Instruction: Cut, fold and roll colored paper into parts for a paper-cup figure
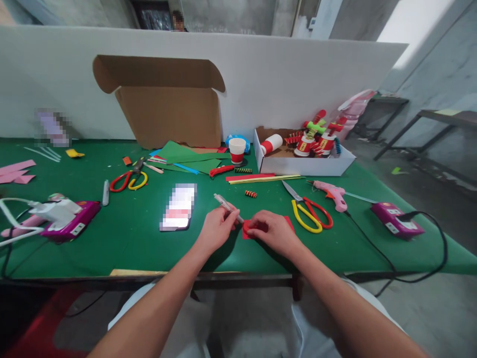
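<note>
My left hand (pixel 216 228) is closed around a grey pen (pixel 225 204), its tip pointing down at a small red paper piece (pixel 250 229) on the green table (pixel 112 238). My right hand (pixel 272 229) lies over that red piece, fingers curled and pressing it down. Both hands sit close together near the table's front edge.
Scissors with red and yellow handles (pixel 309 211) and a pink glue gun (pixel 333 193) lie to the right. A phone (pixel 179 206) lies to the left, with other scissors (pixel 128 180) behind. A paper cup (pixel 237 150), a white box of crafts (pixel 303 156), an open cardboard box (pixel 167 99) and green sheets (pixel 188 156) stand behind.
</note>
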`<action>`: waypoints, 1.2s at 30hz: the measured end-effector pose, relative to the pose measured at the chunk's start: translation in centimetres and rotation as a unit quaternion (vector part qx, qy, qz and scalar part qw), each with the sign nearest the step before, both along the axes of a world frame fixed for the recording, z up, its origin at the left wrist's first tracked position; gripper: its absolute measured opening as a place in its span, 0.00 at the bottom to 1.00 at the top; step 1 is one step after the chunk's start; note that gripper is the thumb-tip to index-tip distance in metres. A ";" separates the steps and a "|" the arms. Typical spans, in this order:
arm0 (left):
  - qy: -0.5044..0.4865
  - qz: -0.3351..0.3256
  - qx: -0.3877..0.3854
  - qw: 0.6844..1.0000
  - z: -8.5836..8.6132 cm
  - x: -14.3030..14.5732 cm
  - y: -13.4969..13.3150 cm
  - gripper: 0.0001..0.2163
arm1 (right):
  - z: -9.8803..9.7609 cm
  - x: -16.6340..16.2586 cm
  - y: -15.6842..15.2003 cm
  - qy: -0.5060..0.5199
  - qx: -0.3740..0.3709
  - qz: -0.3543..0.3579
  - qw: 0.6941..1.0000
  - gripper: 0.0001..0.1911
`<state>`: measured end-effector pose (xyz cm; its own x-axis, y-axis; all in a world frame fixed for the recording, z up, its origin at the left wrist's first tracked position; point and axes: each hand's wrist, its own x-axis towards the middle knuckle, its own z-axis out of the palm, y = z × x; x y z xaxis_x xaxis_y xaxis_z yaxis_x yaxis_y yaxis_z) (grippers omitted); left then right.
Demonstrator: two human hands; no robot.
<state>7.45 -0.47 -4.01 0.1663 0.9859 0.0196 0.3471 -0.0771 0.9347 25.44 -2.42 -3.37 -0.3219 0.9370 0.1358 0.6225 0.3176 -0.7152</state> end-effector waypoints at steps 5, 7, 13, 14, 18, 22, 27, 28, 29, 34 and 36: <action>0.005 0.003 0.001 1.000 0.1 -0.2 -0.4 0.14 | 0.1 0.0 0.0 0.003 -0.001 0.006 1.000 0.05; 0.004 0.006 0.000 1.000 0.1 -0.2 -0.5 0.14 | 0.1 0.0 0.0 0.002 0.000 0.006 1.000 0.05; -0.008 0.016 -0.004 1.000 0.2 -0.2 -0.8 0.14 | 0.1 0.0 0.0 -0.009 0.003 0.005 1.000 0.04; -0.009 0.016 -0.002 1.000 0.3 -0.2 -0.9 0.13 | 0.1 0.0 0.0 -0.010 0.004 0.004 1.000 0.04; -0.002 0.017 -0.006 1.000 0.3 -0.3 -1.1 0.13 | 0.0 0.0 0.0 -0.009 0.001 0.003 1.000 0.04; 0.004 0.017 -0.016 1.000 0.2 -0.4 -1.3 0.13 | 0.0 -0.1 0.0 -0.012 0.002 0.003 1.000 0.03; 0.008 0.012 -0.016 1.000 0.1 -0.5 -1.5 0.13 | 0.1 -0.1 0.1 -0.018 0.002 0.003 1.000 0.03; 0.010 0.013 -0.016 1.000 0.2 -0.5 -1.5 0.13 | 0.1 -0.1 0.1 -0.018 0.002 0.002 1.000 0.04; 0.011 0.013 -0.016 1.000 0.2 -0.5 -1.5 0.13 | 0.1 -0.1 0.1 -0.019 0.002 0.001 1.000 0.04; 0.020 0.007 -0.014 1.000 0.5 -0.4 -1.5 0.13 | 0.1 -0.1 0.1 -0.029 0.008 0.005 1.000 0.03; 0.022 0.003 -0.018 1.000 0.6 -0.5 -1.5 0.13 | 0.0 0.0 0.2 -0.029 0.009 0.004 1.000 0.04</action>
